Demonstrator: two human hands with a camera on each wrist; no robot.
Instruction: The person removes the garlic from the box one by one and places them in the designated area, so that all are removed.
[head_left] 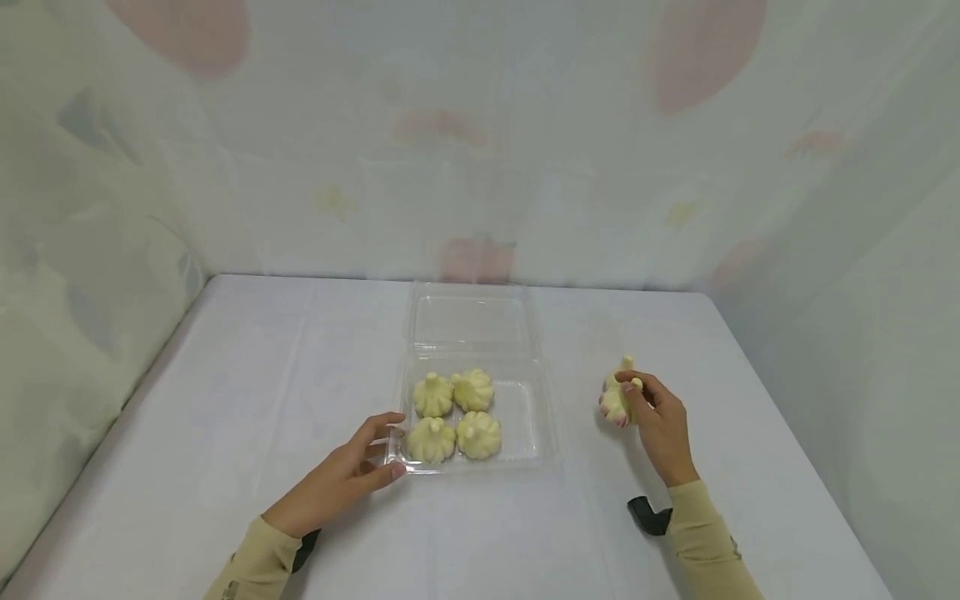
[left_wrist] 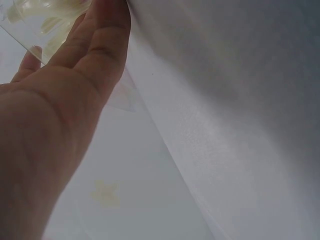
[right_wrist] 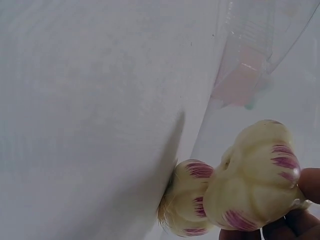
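A clear plastic clamshell container lies with its lid folded back, away from me. Several pale garlic bulbs sit in its left part, stems up. My left hand holds the container at its near left corner, thumb on the front edge and fingers along the left side. Off to the right, my right hand pinches a garlic bulb with purple streaks by its stem. Behind that bulb another garlic bulb rests on the table, its roots against the cloth; the two overlap in view.
A white cloth covers the table. Patterned curtains hang around its back and sides. Black wrist mounts show by the sleeves.
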